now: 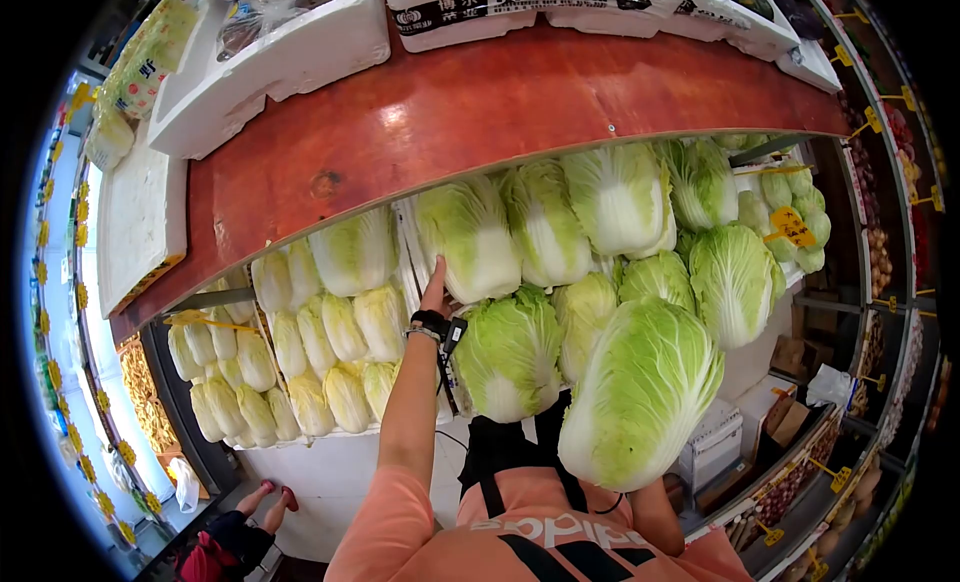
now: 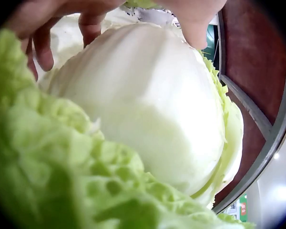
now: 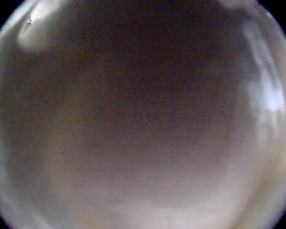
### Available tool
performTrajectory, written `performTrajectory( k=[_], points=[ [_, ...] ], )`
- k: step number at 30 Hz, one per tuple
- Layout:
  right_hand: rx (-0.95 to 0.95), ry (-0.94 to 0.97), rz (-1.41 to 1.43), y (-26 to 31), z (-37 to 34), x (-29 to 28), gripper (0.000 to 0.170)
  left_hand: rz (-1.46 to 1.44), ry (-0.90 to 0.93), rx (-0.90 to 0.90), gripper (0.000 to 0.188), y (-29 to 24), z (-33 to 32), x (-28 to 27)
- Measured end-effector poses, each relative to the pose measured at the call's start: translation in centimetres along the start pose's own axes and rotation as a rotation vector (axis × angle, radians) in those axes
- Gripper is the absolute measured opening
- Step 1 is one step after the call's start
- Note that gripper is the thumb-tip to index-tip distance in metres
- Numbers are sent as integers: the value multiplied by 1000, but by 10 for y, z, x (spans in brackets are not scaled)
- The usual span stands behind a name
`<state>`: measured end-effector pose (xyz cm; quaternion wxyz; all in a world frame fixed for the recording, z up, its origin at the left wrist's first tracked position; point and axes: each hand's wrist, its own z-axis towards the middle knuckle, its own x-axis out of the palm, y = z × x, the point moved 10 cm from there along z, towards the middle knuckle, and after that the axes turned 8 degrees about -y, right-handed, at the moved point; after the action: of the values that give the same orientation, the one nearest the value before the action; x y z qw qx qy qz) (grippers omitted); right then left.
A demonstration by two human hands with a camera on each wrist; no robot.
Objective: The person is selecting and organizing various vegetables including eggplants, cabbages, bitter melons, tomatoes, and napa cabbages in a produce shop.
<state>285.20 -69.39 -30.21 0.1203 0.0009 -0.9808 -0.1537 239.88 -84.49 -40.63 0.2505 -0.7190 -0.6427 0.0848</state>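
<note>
My left hand (image 1: 436, 294) is at the lower left side of a pale-green napa cabbage (image 1: 465, 232) on the shelf. In the left wrist view its thumb and bent fingers grip either side of that cabbage's white base. A leafy napa cabbage (image 1: 507, 357) lies just below, its frilly leaves filling the lower left of that view. A large napa cabbage (image 1: 642, 392) is held up in front of my chest, over my right forearm (image 1: 655, 517). It hides my right hand in the head view; the right wrist view is dark and blurred.
More napa cabbages (image 1: 615, 197) are stacked along the shelf to the right. Smaller cabbages (image 1: 345, 327) fill the rows on the left. A red-brown board (image 1: 400, 122) overhangs the display, with white foam boxes (image 1: 290, 67) on it. A person (image 1: 230, 537) is at the lower left.
</note>
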Motion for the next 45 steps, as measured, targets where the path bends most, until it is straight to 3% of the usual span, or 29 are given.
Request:
performTrajectory(
  k=[7, 13, 22, 31, 37, 45],
  points=[
    [3, 7, 5, -3, 0, 0, 78, -257, 240, 33, 73, 4, 20, 7],
    [-5, -1, 21, -5, -4, -4, 77, -334, 179, 20, 69, 8, 24, -4],
    [-25, -19, 50, -10, -6, -11, 75, -402, 347, 34, 71, -6, 18, 13],
    [-30, -25, 49, -14, -5, -10, 74, -251, 304, 27, 67, -5, 37, 20],
    [-28, -29, 42, -18, -1, -7, 73, -199, 412, -41, 65, -9, 45, 28],
    [-32, -34, 39, -21, 0, 0, 71, -343, 412, 51, 60, -9, 49, 24]
  ],
)
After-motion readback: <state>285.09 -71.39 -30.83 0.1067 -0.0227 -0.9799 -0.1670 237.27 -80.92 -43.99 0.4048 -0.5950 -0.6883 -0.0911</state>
